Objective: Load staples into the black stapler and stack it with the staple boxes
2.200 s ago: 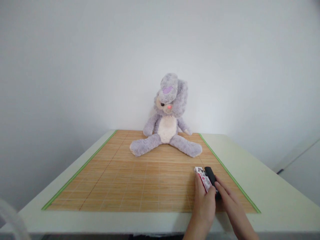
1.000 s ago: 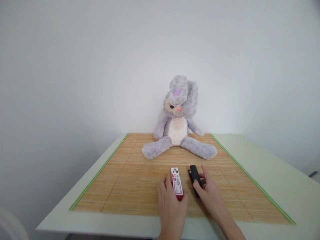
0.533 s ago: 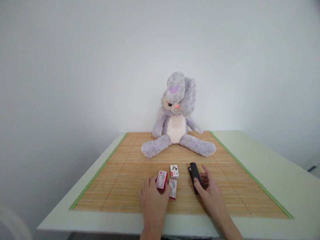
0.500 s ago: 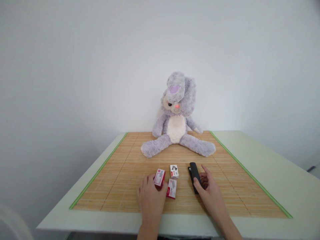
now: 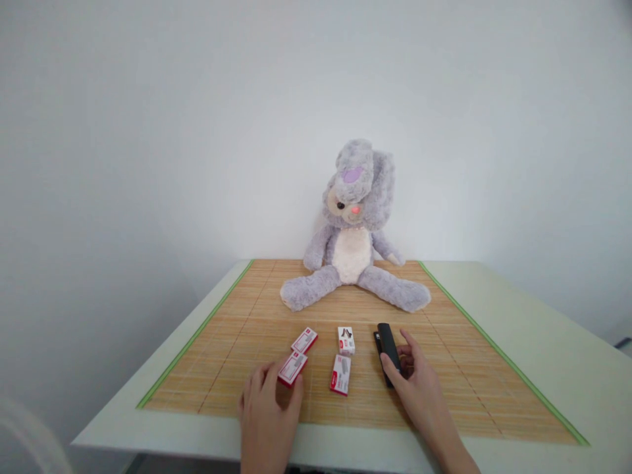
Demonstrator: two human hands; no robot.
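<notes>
Since the earlier frame, the left hand [image 5: 269,413] has been shifted leftward, and the front box [image 5: 293,367] and rear box [image 5: 304,340] have been spread out on the bamboo mat [image 5: 237,375], seemingly touching. Thus all four boxes are shown separately, with the far middle box [image 5: 346,340] and near middle box [image 5: 340,374] set between the hands. The black stapler [image 5: 388,347] is held in the right hand [image 5: 419,385]; whether the left grip is closed cannot be told.

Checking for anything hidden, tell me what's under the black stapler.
Bamboo mat shows left of and beyond the black stapler; what lies directly beneath it, or behind the right hand, is covered.
</notes>
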